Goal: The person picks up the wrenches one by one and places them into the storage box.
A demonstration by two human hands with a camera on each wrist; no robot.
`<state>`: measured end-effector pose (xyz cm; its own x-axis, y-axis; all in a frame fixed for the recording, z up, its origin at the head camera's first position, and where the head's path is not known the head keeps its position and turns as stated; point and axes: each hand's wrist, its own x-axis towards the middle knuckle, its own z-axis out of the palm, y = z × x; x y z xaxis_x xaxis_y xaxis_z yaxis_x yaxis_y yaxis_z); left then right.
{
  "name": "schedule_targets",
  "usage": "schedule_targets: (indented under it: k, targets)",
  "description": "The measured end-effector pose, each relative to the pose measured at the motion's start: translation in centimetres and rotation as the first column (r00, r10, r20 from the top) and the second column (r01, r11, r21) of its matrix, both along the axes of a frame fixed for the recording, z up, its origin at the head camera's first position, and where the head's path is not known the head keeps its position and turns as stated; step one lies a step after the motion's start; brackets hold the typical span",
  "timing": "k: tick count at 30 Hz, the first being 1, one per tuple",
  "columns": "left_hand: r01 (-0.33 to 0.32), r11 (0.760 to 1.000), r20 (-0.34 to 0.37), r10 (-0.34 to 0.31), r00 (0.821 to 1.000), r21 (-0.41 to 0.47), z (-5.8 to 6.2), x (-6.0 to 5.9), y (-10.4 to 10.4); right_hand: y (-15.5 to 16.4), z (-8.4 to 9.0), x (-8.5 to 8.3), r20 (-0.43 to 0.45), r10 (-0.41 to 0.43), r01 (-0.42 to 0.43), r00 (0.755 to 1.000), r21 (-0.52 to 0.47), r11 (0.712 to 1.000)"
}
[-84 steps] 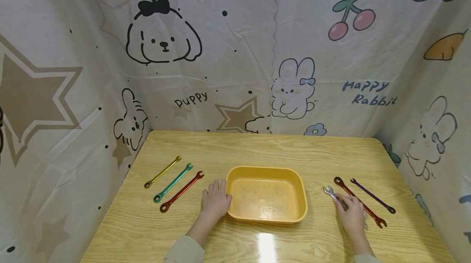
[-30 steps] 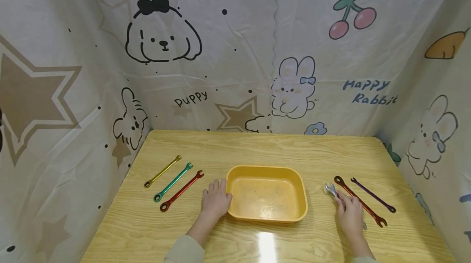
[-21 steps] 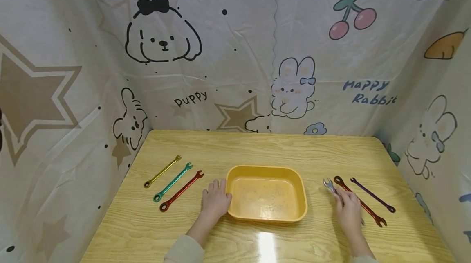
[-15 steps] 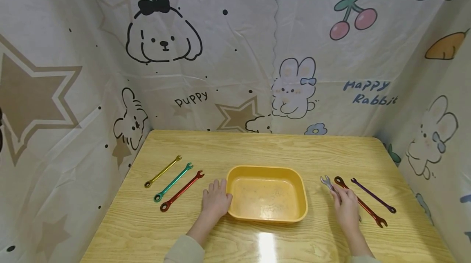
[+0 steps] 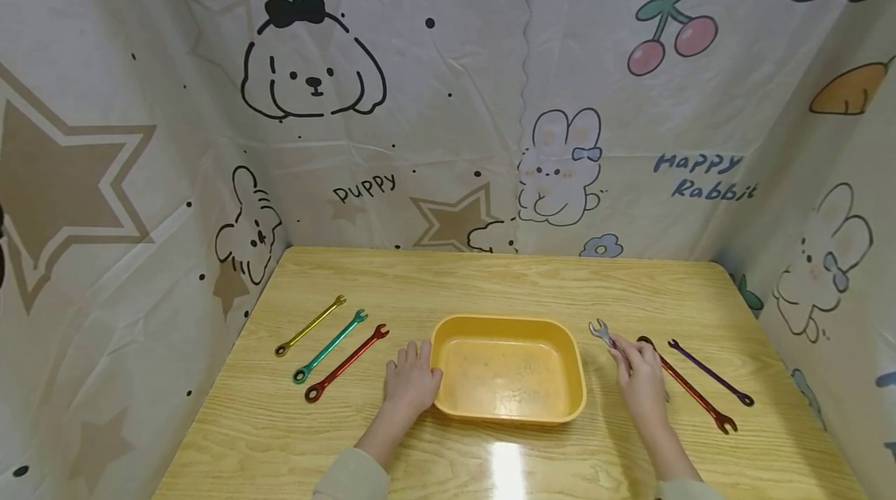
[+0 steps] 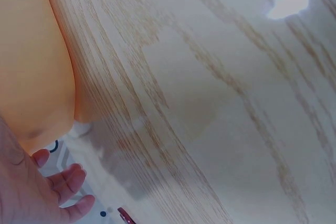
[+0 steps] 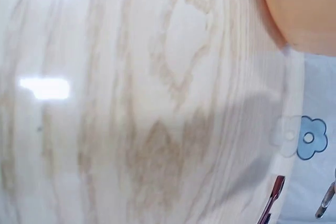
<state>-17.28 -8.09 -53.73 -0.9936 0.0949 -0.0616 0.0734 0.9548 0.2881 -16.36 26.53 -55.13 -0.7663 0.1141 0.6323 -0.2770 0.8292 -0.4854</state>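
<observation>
My right hand (image 5: 640,379) grips a silver combination wrench (image 5: 600,331) by its middle. The open end points up and left, toward the tub, and the palm hides most of the shaft. In the right wrist view a bit of the silver wrench (image 7: 324,206) shows at the right edge. My left hand (image 5: 411,383) rests against the left side of a yellow plastic tub (image 5: 578,375), thumb at the rim, fingers loosely extended. The left wrist view shows these fingers (image 6: 68,182) beside the tub's outer wall (image 6: 39,61). Nothing lies inside the tub.
Left of the tub lie a yellow wrench (image 5: 311,325), a green wrench (image 5: 331,347) and a red wrench (image 5: 350,364). To the right are a longer red wrench (image 5: 689,386) and a purple wrench (image 5: 710,372). Printed cloth (image 5: 448,134) surrounds the wooden table (image 5: 504,282).
My right hand has lifted the silver wrench and carried it leftward, away from beside the longer red wrench and closer to the tub. The left hand and the tub have stayed put.
</observation>
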Motion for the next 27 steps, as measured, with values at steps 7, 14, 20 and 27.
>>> schedule_targets:
  k: [7,14,20,27]
  targets:
    - [-0.007,1.000,0.007,0.007,1.000,-0.001,0.0,-0.1,0.1,-1.4,0.9,-0.6,-0.024,0.061,-0.061,0.998,0.010,0.998]
    - [-0.013,1.000,0.012,0.013,1.000,-0.001,0.1,-0.1,0.1,-2.9,1.5,-1.0,-0.031,0.104,-0.104,0.994,0.008,0.995]
    - [-0.012,1.000,0.015,0.012,1.000,-0.004,0.3,0.0,0.2,-4.1,1.7,-1.1,0.004,0.134,-0.135,0.991,0.006,0.991]
    - [-0.014,1.000,0.012,0.014,1.000,-0.005,0.3,0.0,0.2,-5.3,1.5,-1.6,-0.028,0.193,-0.192,0.981,0.048,0.980]
